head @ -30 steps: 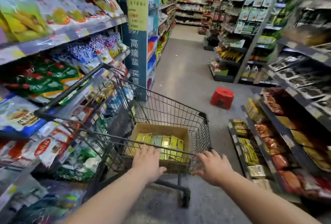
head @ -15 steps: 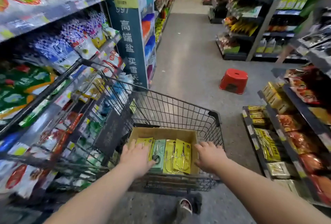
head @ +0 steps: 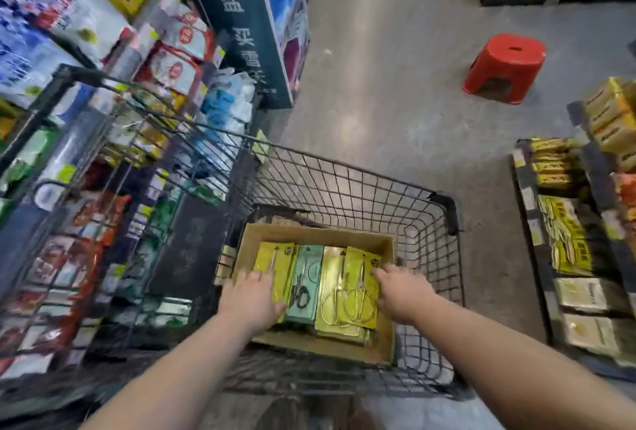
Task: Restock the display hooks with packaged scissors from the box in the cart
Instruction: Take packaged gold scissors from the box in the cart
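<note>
Your left hand [head: 253,295], grip spread flat on left yellow pack [head: 275,257], 9 o'clock in box [head: 316,235], your right hand [head: 402,295] at right yellow pack [head: 359,268], 3 o'clock, grip I cannot tell

Stool: I am seeing a red plastic stool [head: 506,64] standing on the grey floor [head: 385,102].
Sign: a dark teal panel [head: 247,37] is showing white characters.
Left shelves [head: 113,61]: bagged goods are crowding them.
Right shelf [head: 526,223]: yellow packets [head: 568,237] are lying low down.
</note>
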